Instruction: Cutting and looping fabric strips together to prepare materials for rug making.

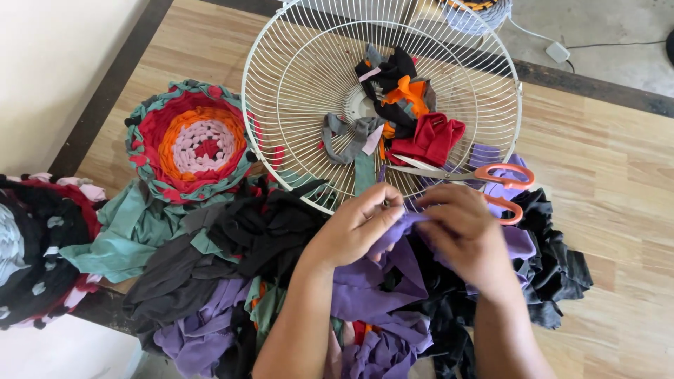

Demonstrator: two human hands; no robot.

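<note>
My left hand point(354, 228) and my right hand point(460, 235) meet at the near rim of a white wire fan guard point(295, 77) lying flat like a bowl. Both pinch a strip of purple cloth point(404, 223) against the wires. More purple fabric point(372, 288) hangs below my hands. Inside the guard lie scraps in black, orange and red point(414, 105) and a grey strip point(347, 137). Orange-handled scissors point(502, 188) rest on the guard's rim just beyond my right hand.
A round woven rag mat point(189, 140) in red, orange and green lies left of the guard. A dark woven mat point(35, 245) sits at the far left. A heap of black, green and purple cloth point(210, 245) covers the wooden floor around my arms.
</note>
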